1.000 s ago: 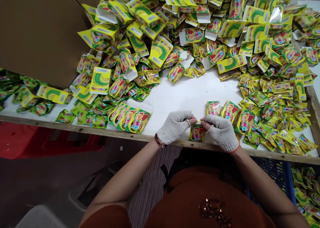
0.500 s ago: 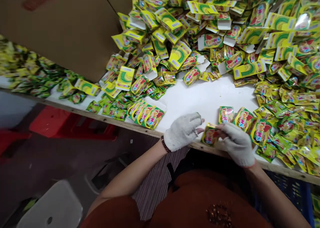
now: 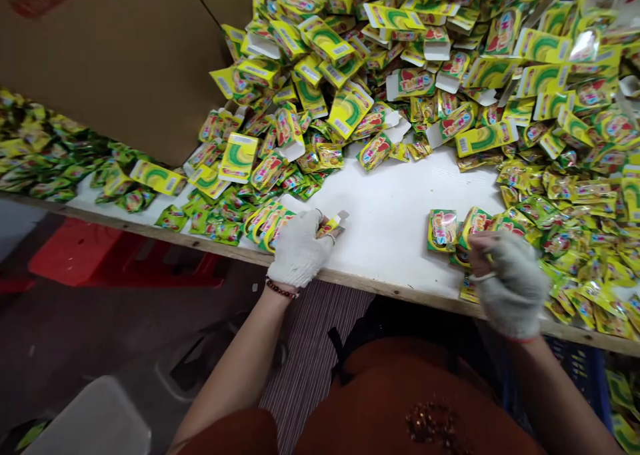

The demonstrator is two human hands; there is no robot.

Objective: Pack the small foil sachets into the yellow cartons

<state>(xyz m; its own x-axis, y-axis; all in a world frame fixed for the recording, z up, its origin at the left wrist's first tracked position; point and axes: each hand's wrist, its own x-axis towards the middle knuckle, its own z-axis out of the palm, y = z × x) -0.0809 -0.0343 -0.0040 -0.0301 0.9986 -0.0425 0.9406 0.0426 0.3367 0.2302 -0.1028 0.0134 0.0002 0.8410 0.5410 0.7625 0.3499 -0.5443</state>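
Note:
My left hand (image 3: 303, 247), in a white fingerless glove, is closed around a small yellow candy box (image 3: 330, 226) whose end flap stands open. It hovers by a row of similar cartons (image 3: 265, 223) standing at the table's front edge. On the right, my gloved right hand (image 3: 513, 278) has its fingers curled in; whatever they pinch is hidden. It partly covers a group of filled-looking boxes, among them a box with watermelon print (image 3: 443, 230) and another beside it (image 3: 473, 225). A yellow edge of a further package (image 3: 469, 290) shows below the fingers.
A big heap of yellow-green candy boxes (image 3: 350, 108) lies at the back of the white table (image 3: 385, 242). Wrapped sweets (image 3: 585, 255) pile up at right, green ones (image 3: 220, 222) at left. A large cardboard carton (image 3: 110, 62) stands back left. A red stool (image 3: 120, 255) is below.
My left hand has moved left and now holds a box with an open flap. My right hand has moved right, from the box it was handling to the group of boxes.

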